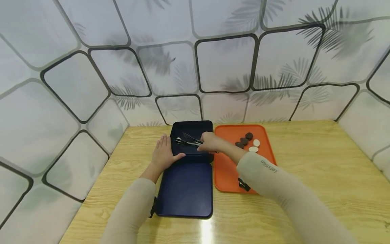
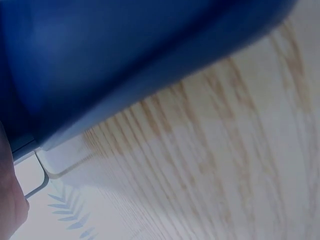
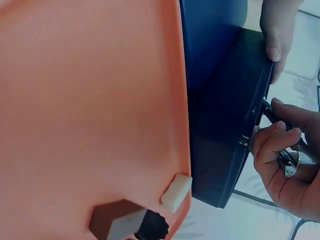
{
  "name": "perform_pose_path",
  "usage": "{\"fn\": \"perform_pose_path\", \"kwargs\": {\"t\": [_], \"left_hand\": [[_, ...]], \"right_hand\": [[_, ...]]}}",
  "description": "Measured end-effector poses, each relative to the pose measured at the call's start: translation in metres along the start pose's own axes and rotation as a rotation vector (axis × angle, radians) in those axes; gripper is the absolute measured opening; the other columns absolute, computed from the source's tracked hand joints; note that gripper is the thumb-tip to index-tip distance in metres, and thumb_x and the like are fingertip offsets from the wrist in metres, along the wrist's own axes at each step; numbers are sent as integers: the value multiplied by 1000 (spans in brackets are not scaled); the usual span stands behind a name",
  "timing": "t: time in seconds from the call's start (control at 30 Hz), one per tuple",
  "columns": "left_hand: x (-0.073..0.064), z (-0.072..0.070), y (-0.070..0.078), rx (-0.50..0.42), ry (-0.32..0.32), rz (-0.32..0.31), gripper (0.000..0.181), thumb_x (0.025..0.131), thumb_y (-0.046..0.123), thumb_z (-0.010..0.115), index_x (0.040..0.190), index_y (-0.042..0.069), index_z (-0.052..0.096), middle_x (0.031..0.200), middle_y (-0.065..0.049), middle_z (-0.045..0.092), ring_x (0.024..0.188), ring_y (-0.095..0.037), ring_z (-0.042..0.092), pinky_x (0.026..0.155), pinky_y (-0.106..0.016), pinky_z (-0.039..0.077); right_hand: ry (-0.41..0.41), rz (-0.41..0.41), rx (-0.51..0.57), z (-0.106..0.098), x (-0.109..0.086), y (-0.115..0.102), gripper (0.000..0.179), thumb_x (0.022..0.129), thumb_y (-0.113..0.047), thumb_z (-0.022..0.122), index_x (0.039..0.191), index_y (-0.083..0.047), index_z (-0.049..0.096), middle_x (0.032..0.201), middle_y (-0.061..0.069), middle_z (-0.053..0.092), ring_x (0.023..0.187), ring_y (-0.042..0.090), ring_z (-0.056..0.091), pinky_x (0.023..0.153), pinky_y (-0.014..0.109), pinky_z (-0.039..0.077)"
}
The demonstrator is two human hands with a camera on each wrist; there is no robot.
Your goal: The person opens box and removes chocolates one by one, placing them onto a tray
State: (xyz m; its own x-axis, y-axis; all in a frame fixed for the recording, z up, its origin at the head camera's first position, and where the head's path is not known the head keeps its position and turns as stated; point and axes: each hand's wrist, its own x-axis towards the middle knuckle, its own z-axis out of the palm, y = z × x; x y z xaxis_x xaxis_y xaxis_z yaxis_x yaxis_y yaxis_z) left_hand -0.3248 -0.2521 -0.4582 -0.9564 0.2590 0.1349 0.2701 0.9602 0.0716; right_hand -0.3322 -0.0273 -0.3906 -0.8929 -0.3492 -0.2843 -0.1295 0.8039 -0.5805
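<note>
My right hand (image 1: 209, 142) grips a pair of tongs (image 1: 188, 141) with dark and silvery arms, tips pointing left over the inside of a dark blue box (image 1: 192, 158). In the right wrist view, the right hand (image 3: 287, 165) has its fingers curled round the tongs beside the box wall (image 3: 220, 125). My left hand (image 1: 163, 154) rests against the box's left side with straight fingers, thumb spread along the near rim. What lies in the box is too dark to tell. Part of the left hand (image 2: 11, 192) shows in the left wrist view.
A flat dark blue panel (image 1: 186, 189) lies in front of the box. To the right, an orange tray (image 1: 223, 176) bears several dark brown pieces (image 1: 244, 141) and white pieces (image 1: 253, 149). All stand on a wood-grain table (image 1: 304, 152) before a patterned curtain (image 1: 225, 64).
</note>
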Motion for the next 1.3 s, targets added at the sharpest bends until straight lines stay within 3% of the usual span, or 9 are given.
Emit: {"fn": "perform_pose_path", "kwargs": {"t": [0.3, 0.4, 0.7, 0.9, 1.3], "left_hand": [[-1, 0, 1, 3, 7, 1, 106, 81, 66, 56, 144, -13, 24, 151, -31, 21, 142, -39, 18, 115, -49, 15], [-2, -1, 1, -13, -8, 5, 106, 82, 66, 56, 144, -13, 23, 151, -31, 20, 142, -39, 16, 115, -49, 15], [-2, -2, 0, -30, 8, 15, 104, 82, 63, 59, 144, -13, 23, 150, -31, 21, 142, -39, 18, 115, -49, 17], [-1, -1, 1, -38, 8, 22, 107, 81, 67, 56, 144, -13, 23, 150, -31, 22, 141, -39, 21, 115, -49, 18], [-1, -1, 2, -48, 15, 9, 105, 81, 64, 60, 143, -13, 24, 150, -31, 23, 141, -40, 21, 114, -49, 19]], "right_hand": [[80, 25, 11, 15, 7, -4, 48, 84, -18, 73, 121, 3, 52, 102, 16, 61, 48, 14, 54, 42, 24, 48], [104, 43, 4, 17, 8, -5, 47, 83, -17, 73, 121, 2, 54, 99, 15, 62, 47, 14, 54, 42, 24, 48], [127, 29, -54, 17, 3, -9, 31, 86, -18, 70, 111, -4, 60, 69, 7, 60, 47, 14, 57, 43, 25, 49], [141, 28, -58, 15, 0, -6, 33, 87, -18, 69, 115, -4, 60, 71, 7, 62, 48, 15, 60, 43, 25, 49], [141, -12, 44, 10, -8, 7, 30, 88, -14, 68, 113, 0, 59, 85, 12, 63, 52, 18, 62, 51, 29, 54]]}}
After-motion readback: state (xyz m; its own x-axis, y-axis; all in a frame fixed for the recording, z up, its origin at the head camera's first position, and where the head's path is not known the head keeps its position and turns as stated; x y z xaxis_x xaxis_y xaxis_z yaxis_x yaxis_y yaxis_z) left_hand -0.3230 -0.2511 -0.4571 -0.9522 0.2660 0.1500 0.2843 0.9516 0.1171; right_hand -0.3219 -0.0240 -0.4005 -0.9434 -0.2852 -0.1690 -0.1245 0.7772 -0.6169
